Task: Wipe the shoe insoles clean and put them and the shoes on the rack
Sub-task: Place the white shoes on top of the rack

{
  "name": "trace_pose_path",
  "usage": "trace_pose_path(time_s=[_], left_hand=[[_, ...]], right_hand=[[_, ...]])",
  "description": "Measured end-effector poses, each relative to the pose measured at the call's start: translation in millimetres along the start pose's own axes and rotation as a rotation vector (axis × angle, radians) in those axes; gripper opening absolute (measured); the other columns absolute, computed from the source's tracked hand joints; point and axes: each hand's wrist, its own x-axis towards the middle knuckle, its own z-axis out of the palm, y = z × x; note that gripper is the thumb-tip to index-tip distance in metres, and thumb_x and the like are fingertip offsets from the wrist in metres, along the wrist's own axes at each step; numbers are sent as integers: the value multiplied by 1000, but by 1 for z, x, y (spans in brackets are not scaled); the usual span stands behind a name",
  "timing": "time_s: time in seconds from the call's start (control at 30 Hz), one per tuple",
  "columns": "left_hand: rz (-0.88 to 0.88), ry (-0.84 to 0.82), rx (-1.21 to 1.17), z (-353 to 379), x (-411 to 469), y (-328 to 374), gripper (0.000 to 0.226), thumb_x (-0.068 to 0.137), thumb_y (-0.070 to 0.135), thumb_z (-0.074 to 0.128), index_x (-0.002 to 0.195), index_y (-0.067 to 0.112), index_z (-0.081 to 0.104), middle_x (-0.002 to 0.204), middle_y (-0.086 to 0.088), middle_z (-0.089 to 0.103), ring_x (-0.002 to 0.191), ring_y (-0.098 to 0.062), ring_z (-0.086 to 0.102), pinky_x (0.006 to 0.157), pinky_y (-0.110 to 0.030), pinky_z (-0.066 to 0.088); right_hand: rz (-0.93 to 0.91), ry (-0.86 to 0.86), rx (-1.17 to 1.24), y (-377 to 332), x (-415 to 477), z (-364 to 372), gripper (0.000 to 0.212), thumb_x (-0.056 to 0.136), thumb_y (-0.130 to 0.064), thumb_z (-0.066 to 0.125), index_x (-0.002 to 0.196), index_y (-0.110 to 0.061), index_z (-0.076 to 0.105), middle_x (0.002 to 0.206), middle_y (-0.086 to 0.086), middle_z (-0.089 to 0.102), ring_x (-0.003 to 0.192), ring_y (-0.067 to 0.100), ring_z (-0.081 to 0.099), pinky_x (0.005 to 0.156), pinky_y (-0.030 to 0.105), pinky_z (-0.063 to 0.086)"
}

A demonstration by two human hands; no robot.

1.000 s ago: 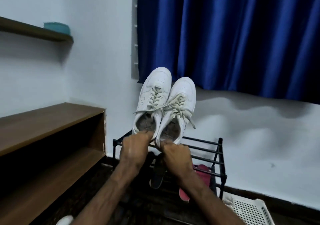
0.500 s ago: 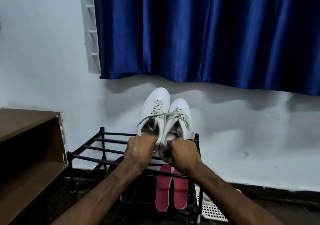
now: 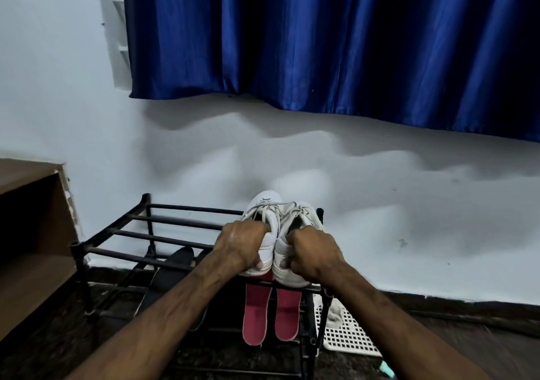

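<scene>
"Lower now, were they, than a second before?"

"Yes, the white lace-up leather sneakers (image 3: 271, 227) had come down from against the wall. The left hand (image 3: 241, 245) was curled round one heel, the right hand (image 3: 315, 254) round the other. The pair sat side by side on the black metal bar rack (image 3: 175, 221), at its three o'clock end."

"And the insoles?"

"Two pink foam insoles (image 3: 257, 312) lay below at six o'clock, with a dark flat insole (image 3: 172, 268) at their nine. A white perforated plastic basket (image 3: 350, 338) lay at four."

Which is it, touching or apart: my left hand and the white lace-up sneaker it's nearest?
Touching. The head view shows the left hand gripping the white lace-up sneaker at its heel, fingers curled into its opening.
</scene>
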Motion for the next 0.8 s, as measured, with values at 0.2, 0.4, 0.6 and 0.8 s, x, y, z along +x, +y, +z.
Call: trace_pose_path(time_s=[0.2,0.4,0.6,0.8], left_hand=[[0,-58,30,10,-2,-1,64,72,32,82,128,27,51,125,-3,65,115,-27,61,89,-37,48],[24,-29,25,23,-13,1,53,79,24,74,127,22,51,126,-4,63,115,-28,60,88,-37,48],[16,-7,-146,31,-29,-2,52,85,8,58,134,18,43,133,-9,51,117,-34,55,91,-40,45],[19,-40,-182,36,-33,-5,50,86,7,54,134,12,40,136,-14,44,113,-39,56,89,-43,46]], right_hand=[[-1,-82,10,-1,-7,7,34,83,-38,71,106,-15,62,112,12,65,105,33,62,74,31,41],[33,-141,26,-8,-11,8,39,80,-34,73,109,-11,62,117,14,62,106,32,61,71,29,39],[95,-170,69,-14,-17,7,37,79,-30,76,107,-10,62,117,15,61,106,32,61,71,29,39],[117,-164,-39,-26,-21,8,36,89,-29,65,116,-6,60,122,16,61,111,33,60,84,34,48]])
